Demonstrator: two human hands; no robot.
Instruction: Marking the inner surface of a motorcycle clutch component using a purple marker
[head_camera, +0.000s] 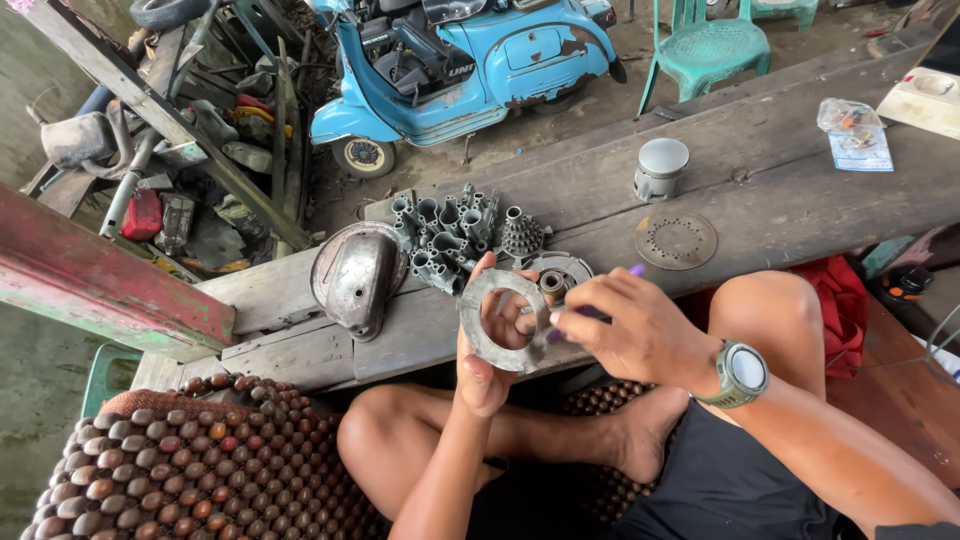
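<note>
We hold a grey metal ring (503, 322) upright in our left hand (487, 355), fingers curled round its lower rim and the thumb pressed on its face, so the hand is closed on it just above our crossed legs and at the near edge of the wooden bench (780, 180). Our right hand (630, 330), a watch (740, 373) on its wrist, is pinched shut on a thin purple tool (590, 312) whose tip meets the ring's right side. Just behind the ring on the bench lie a round hub (556, 277) and a small toothed cone (521, 236), with a cluster of grey tubular castings (445, 235) beside them and a domed metal cover (355, 275) to the left. Farther right sit a perforated disc (676, 240) and a piston (661, 168). A blue scooter (470, 65) stands on the ground beyond the bench, and a beaded mat (200, 460) lies under us.
</note>
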